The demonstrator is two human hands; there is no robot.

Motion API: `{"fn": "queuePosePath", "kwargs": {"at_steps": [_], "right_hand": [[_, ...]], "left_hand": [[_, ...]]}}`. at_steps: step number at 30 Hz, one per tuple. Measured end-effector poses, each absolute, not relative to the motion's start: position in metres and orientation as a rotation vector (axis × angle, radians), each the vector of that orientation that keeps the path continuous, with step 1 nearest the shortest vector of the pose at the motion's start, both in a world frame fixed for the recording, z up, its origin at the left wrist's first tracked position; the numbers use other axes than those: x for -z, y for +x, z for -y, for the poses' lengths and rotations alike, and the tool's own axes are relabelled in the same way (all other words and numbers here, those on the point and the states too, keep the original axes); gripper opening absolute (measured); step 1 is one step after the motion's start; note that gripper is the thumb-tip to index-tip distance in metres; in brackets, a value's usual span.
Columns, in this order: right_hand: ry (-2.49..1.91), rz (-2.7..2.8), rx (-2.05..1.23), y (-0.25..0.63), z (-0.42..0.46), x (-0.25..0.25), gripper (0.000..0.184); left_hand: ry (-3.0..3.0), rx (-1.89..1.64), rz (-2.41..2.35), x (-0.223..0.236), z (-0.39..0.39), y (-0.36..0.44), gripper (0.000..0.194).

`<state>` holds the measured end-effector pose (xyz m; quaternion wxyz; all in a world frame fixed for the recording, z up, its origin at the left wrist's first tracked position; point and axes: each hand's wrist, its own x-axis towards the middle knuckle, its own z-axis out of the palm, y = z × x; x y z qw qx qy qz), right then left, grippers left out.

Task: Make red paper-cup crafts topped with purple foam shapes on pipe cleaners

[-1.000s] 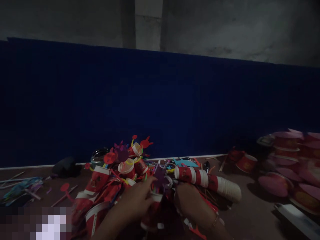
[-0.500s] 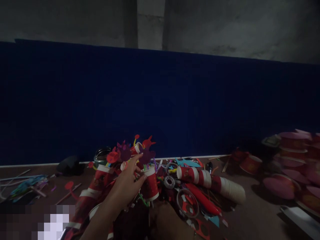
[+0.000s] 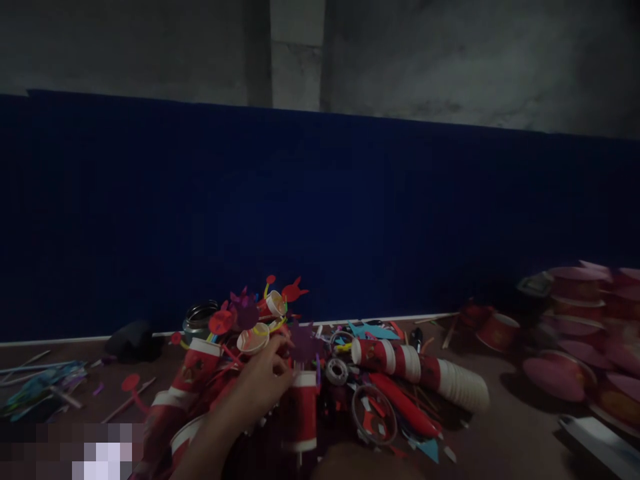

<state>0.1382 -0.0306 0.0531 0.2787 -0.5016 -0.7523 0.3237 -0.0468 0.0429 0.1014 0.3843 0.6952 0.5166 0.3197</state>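
A red paper cup (image 3: 303,410) with white rims stands in front of me, a purple paper cutout (image 3: 304,341) and thin straws rising from its top. My left hand (image 3: 265,377) is just left of the cutout, fingers curled in; what they hold, if anything, I cannot make out. Low at the bottom edge, dark and blurred, shows part of my right hand (image 3: 370,465), below the cup; its fingers are hidden. Beside my left hand lies a pile of decorated red cups (image 3: 203,357) with red and purple cutouts, including an open cup (image 3: 253,339) facing me.
A row of nested paper cups (image 3: 420,367) lies at right of centre, near a roll of tape (image 3: 337,371), a clear round container (image 3: 374,415) and a red pouch (image 3: 407,403). Pink-topped cups (image 3: 575,327) are stacked far right. A blue panel (image 3: 320,213) stands behind.
My left hand has drawn its fingers in from a stretched reach. The cup with the purple cutout has come lower and more upright, and my right hand has sunk toward the bottom edge.
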Motion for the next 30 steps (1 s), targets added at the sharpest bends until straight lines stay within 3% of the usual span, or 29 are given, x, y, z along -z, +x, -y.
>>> {"fn": "queuePosePath", "kwargs": {"at_steps": [4,9,15,28,30], "right_hand": [[-1.114,2.091,-1.061,0.149,0.021,-0.093,0.016],[-1.178,1.782,-0.765,0.144,-0.014,-0.105,0.016],[-1.179,1.729,-0.584,0.146,-0.020,-0.100,0.020],[-1.190,1.571,-0.735,0.138,-0.018,-0.097,0.019],[-1.197,1.554,-0.756,0.137,-0.017,-0.097,0.020]], "left_hand": [[1.772,-0.699,-1.194,-0.084,-0.047,-0.038,0.025],[1.634,-0.957,-1.142,-0.084,-0.049,-0.026,0.006],[1.211,-0.994,-1.054,-0.096,-0.044,-0.021,0.027],[1.196,-1.068,-1.043,-0.100,-0.037,-0.015,0.023],[1.214,-1.050,-1.011,-0.098,-0.037,-0.014,0.032]]}}
